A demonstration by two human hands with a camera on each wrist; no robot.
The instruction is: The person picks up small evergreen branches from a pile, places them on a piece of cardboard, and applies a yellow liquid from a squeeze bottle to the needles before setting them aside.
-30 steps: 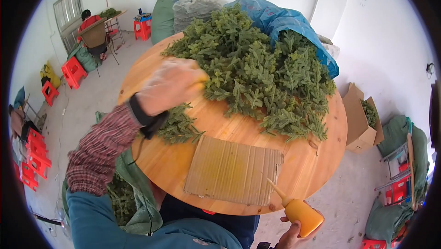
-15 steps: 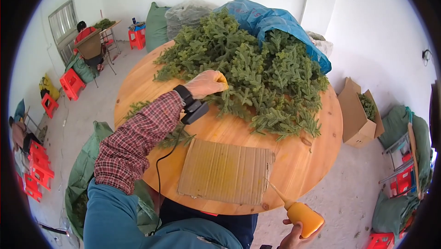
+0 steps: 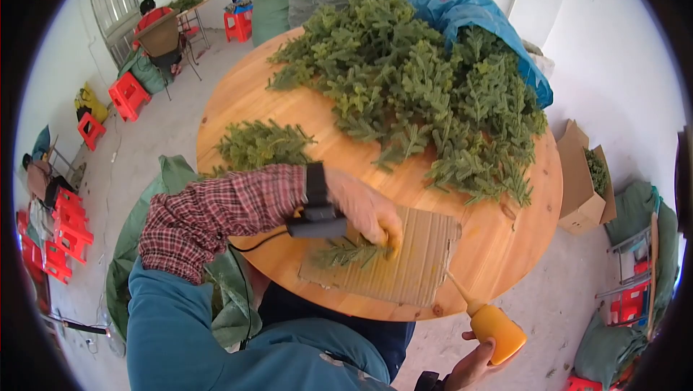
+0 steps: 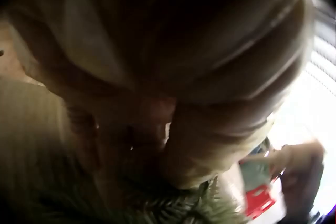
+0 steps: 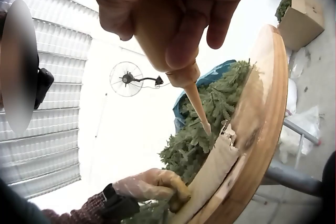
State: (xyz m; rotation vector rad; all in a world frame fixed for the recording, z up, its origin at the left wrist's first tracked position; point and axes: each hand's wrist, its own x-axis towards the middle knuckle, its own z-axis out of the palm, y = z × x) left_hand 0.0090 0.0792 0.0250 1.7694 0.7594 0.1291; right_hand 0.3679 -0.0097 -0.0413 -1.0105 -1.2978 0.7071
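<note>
Fir sprig (image 3: pixel 345 252), pinched by the left hand (image 3: pixel 364 212), stretches leftward from it; the right hand (image 3: pixel 473 366), well apart, grips a glue bottle (image 3: pixel 497 329).

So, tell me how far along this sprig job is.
Done, seemingly: a small pile of sprigs set aside. In hand: the left hand holds one sprig on the cardboard, the right hand grips the orange bottle. Left: the big heap, so most remains.

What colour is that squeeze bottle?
The squeeze bottle is orange, best seen in the head view.
</note>
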